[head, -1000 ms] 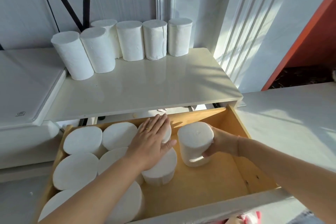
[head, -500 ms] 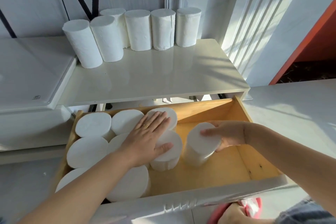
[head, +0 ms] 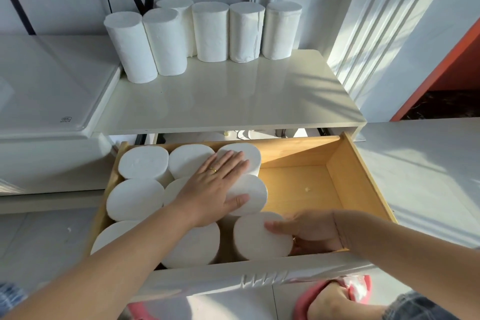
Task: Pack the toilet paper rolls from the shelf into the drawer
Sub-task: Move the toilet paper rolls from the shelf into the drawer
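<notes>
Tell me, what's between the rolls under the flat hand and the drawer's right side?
Only bare wooden drawer floor with one tiny white crumb, seen in the head view.

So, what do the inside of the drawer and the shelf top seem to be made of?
Drawer: looks like light wood or veneer, matte; faint grain shows on its floor. Shelf top: glossy cream surface, perhaps lacquered board; it faintly reflects the rolls standing on it.
</notes>
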Available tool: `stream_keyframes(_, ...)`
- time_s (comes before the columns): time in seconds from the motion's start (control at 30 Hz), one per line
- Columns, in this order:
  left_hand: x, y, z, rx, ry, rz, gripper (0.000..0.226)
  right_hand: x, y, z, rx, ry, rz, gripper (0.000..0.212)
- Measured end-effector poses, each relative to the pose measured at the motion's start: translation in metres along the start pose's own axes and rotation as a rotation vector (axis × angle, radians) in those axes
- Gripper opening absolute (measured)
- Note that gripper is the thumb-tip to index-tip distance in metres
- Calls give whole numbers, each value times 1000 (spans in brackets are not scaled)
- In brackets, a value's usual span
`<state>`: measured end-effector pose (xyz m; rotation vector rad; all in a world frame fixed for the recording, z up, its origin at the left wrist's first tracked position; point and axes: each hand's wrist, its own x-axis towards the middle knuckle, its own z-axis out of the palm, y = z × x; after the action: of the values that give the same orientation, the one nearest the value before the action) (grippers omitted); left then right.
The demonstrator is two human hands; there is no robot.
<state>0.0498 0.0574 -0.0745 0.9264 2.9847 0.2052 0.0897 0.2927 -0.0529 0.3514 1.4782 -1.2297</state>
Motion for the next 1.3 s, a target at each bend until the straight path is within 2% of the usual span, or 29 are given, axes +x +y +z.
stream_keyframes(0.17, 0, 0, 1, 8, 8, -9, 72, 4, -11, 19, 32, -18, -36, 44)
stream_keyframes(0.4, 1, -1, 3, 0, 31, -9, 72, 12, -16, 34, -46, -23, -36, 53)
stream_keyframes(0.47, 1, -2, 2, -4, 29, -9, 71, 4, -23, 34, -353, 16, -15, 57)
stream_keyframes(0.57, -3, -5, 3, 22, 47, -15, 72, -19, -54, 34, -1085, 175, 9, 65)
stream_keyframes(0.6, -5, -8, 1, 22, 85, -33, 71, -26, -68, 33, -1249, 231, -32, 65)
stream_keyframes(0.67, -10, -22, -6, 23, 177, -100, 69, -36, -99, 35, -1352, 353, -187, 60)
stream_keyframes(0.7, -11, -32, -11, 44, 215, -146, 69, -36, -116, 36, -1295, 415, -300, 55)
stream_keyframes(0.8, -18, -66, -23, 91, 278, -321, 69, -14, -171, 42, -919, 556, -688, 34)
stream_keyframes(0.83, -20, -76, -26, 90, 286, -379, 69, -1, -189, 44, -826, 604, -777, 34)
stream_keyframes(0.9, -24, -91, -26, 92, 285, -464, 68, 29, -222, 49, -692, 678, -895, 52)
stream_keyframes(1.03, -21, -103, -21, 60, 280, -505, 70, 84, -285, 54, -479, 769, -985, 81)
stream_keyframes(1.17, -10, -114, -24, 57, 295, -484, 72, 119, -338, 55, -360, 871, -1027, 95)
stream_keyframes(1.3, -5, -119, -24, 54, 327, -469, 69, 138, -376, 54, -279, 882, -1083, 104)
